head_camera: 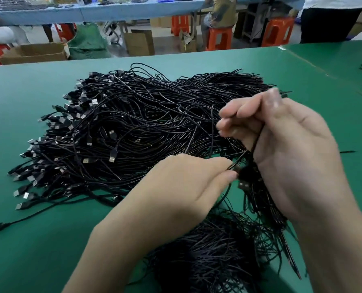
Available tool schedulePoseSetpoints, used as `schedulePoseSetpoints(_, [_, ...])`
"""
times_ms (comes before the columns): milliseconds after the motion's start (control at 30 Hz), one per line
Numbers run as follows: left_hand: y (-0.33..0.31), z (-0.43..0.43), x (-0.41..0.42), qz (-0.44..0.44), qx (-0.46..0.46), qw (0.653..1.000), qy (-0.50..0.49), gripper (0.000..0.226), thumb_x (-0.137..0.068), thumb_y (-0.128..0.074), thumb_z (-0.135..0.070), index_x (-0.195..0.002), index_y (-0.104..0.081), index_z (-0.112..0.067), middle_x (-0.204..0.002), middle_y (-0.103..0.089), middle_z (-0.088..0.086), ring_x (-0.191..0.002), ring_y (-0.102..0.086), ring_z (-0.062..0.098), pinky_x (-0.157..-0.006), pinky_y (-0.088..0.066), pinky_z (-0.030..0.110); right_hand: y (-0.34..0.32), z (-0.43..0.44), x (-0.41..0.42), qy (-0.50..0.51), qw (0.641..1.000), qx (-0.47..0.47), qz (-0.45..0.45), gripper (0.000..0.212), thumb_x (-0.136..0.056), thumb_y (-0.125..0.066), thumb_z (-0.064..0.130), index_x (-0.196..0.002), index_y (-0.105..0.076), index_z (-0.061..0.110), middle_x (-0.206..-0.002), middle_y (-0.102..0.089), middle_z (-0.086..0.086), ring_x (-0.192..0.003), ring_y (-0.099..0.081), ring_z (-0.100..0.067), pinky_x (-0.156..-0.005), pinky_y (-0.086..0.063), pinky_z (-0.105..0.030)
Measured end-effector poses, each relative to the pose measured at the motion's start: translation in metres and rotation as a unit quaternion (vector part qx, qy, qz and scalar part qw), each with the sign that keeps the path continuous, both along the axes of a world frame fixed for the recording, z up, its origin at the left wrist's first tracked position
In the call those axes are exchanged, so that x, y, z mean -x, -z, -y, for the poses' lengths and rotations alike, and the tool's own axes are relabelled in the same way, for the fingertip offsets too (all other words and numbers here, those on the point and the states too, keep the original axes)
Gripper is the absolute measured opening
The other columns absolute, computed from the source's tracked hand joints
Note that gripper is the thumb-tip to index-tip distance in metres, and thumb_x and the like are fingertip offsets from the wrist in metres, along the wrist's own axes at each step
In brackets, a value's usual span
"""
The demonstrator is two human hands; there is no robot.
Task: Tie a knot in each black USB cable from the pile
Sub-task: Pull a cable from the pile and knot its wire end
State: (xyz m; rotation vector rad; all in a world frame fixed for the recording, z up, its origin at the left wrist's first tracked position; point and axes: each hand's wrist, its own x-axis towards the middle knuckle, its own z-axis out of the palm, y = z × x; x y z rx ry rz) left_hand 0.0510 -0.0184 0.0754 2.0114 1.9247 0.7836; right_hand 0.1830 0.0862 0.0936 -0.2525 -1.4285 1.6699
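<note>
Green table [38,98]: bears all items. Cable pile [133,127]: large black tangle at table centre, USB plugs fanned along left edge. Second bundle [214,254]: near edge, below wrists. Right hand [292,157]: raised over pile's right side, fingers curled round cable [212,127]. Left hand [182,187]: thumb and forefinger pinching same cable's plug end, just beside right palm.

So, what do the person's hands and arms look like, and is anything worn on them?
Nothing is worn. The left hand and the right hand are bare, with no gloves, rings or tape. The left forearm and the right forearm are bare too, down to the frame edge: no sleeves, watch or bands.
</note>
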Motion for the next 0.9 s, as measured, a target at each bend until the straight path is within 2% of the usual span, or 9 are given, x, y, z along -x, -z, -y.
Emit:
schedulePoseSetpoints(167, [-0.005,0.013,0.017,-0.09,-0.095,0.99,-0.06,0.029,-0.101,-0.046,-0.053,-0.086,-0.066,-0.038,-0.062,-0.057,-0.015,-0.06,-0.058,0.002,-0.054,-0.048,0.028,0.01,0.006,0.006,0.082,0.99,-0.091,0.068,0.043,-0.111,-0.036,0.022,-0.08,-0.066,0.019,-0.097,-0.076,-0.009,-0.094,-0.075,-0.024,-0.086,-0.06,-0.035])
schedulePoseSetpoints(300, [-0.005,0.004,0.021,-0.002,-0.082,0.987,-0.135,0.044,-0.1,-0.052,-0.054,-0.065,-0.065,-0.031,-0.053,-0.052,-0.004,-0.059,-0.064,0.019,-0.058,-0.051,0.036,0.015,0.0,0.003,0.195,0.94,-0.215,0.179,0.037,-0.111,-0.038,0.02,-0.089,-0.067,0.016,-0.093,-0.075,0.003,-0.094,-0.073,-0.012,-0.084,-0.058,-0.025])
schedulePoseSetpoints(400, [-0.023,0.007,0.013,0.089,-0.164,0.974,-0.128,0.046,-0.101,-0.062,-0.025,-0.055,-0.062,-0.022,-0.049,-0.038,-0.011,-0.052,-0.056,-0.002,-0.052,-0.039,0.009,0.015,-0.002,0.003,0.14,0.938,-0.21,0.239,0.04,-0.11,-0.04,0.027,-0.082,-0.068,0.024,-0.069,-0.068,0.003,-0.06,-0.064,-0.006,-0.058,-0.047,-0.014])
schedulePoseSetpoints(500, [-0.032,0.018,0.007,0.135,-0.215,0.962,-0.101,0.033,-0.093,-0.065,0.007,-0.063,-0.066,-0.007,-0.058,-0.036,-0.021,-0.053,-0.047,-0.008,-0.06,-0.033,-0.008,0.017,0.004,0.009,-0.034,0.928,-0.203,0.311,0.054,-0.106,-0.034,0.052,-0.073,-0.07,0.029,-0.054,-0.051,0.008,-0.049,-0.044,-0.003,-0.052,-0.033,-0.013])
schedulePoseSetpoints(567, [-0.025,0.018,0.015,0.106,-0.269,0.951,-0.111,0.024,-0.096,-0.07,-0.01,-0.074,-0.07,-0.002,-0.063,-0.045,-0.005,-0.06,-0.041,0.007,-0.072,-0.05,0.002,0.015,0.012,0.011,-0.206,0.931,-0.116,0.277,0.064,-0.102,-0.025,0.059,-0.074,-0.071,0.024,-0.054,-0.04,0.009,-0.05,-0.035,-0.006,-0.052,-0.031,-0.015])
schedulePoseSetpoints(600, [-0.024,0.016,0.02,0.141,-0.259,0.945,-0.142,0.026,-0.096,-0.07,-0.028,-0.078,-0.071,-0.01,-0.063,-0.052,0.004,-0.058,-0.044,0.013,-0.072,-0.059,0.025,0.014,0.015,0.012,-0.265,0.932,-0.065,0.237,0.063,-0.101,-0.025,0.057,-0.075,-0.07,0.022,-0.054,-0.035,0.009,-0.051,-0.031,-0.009,-0.051,-0.03,-0.018])
schedulePoseSetpoints(667, [-0.019,0.013,0.027,0.186,-0.248,0.942,-0.127,0.026,-0.095,-0.064,-0.041,-0.081,-0.07,-0.021,-0.067,-0.06,0.022,-0.059,-0.052,0.03,-0.06,-0.047,0.049,0.011,0.02,0.014,-0.316,0.939,0.02,0.138,0.051,-0.101,-0.033,0.047,-0.075,-0.068,0.02,-0.053,-0.029,0.007,-0.049,-0.024,-0.013,-0.048,-0.023,-0.024])
schedulePoseSetpoints(767, [-0.005,0.006,0.026,0.197,-0.196,0.958,-0.068,0.022,-0.105,-0.051,-0.031,-0.097,-0.071,-0.031,-0.083,-0.07,0.01,-0.078,-0.062,0.035,-0.068,-0.051,0.043,0.006,0.02,0.014,-0.289,0.951,0.11,0.009,0.038,-0.103,-0.039,0.036,-0.08,-0.064,0.018,-0.053,-0.031,0.009,-0.043,-0.026,-0.006,-0.042,-0.019,-0.022])
schedulePoseSetpoints(900, [0.017,-0.001,0.019,0.213,-0.016,0.977,-0.019,0.026,-0.106,-0.047,-0.041,-0.108,-0.068,-0.057,-0.062,-0.046,-0.003,-0.056,-0.039,0.026,-0.051,-0.039,0.048,0.0,0.009,0.007,-0.175,0.973,0.117,-0.096,0.039,-0.106,-0.035,0.031,-0.088,-0.066,0.017,-0.064,-0.056,0.008,-0.053,-0.053,-0.006,-0.049,-0.044,-0.018])
